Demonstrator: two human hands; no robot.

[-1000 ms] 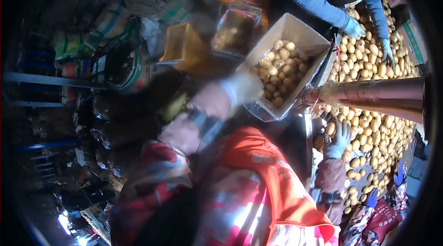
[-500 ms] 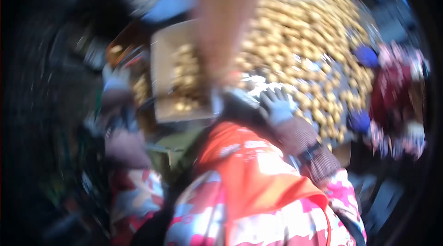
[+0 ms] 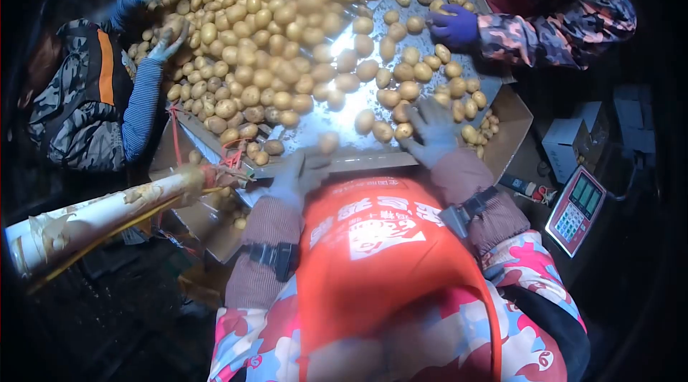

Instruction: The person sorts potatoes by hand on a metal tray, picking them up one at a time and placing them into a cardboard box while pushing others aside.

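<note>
Potatoes (image 3: pixel 251 16) across a metal bench (image 3: pixel 347 113), with the wearer's gloved hands at the near edge

The potatoes lie heaped at the upper left and thin out rightward, where shining bare metal shows between them. A raised rim (image 3: pixel 373 163) along the near side probably keeps them from rolling off.

The wearer's right hand (image 3: pixel 431 131) reaches over the rim, fingers spread wide, the tips at a few loose potatoes; it is not closed around any. Such a spread would suit touching several at once. The left hand (image 3: pixel 301 173) is low at the rim, with one blurred potato just beyond it. Blur hides how far its fingers are open and whether it has hold of anything.

An open cardboard box (image 3: pixel 514 131) with potatoes inside stands by the bench's right corner, apparently placed within easy reach. Farther right, a digital scale (image 3: pixel 575 211) has its display facing up, presumably for reading from above.

At left, a co-worker's pale-gloved hands (image 3: pixel 168 44) are at the heap; at upper right, another's purple glove (image 3: pixel 454 25) is among potatoes.
</note>
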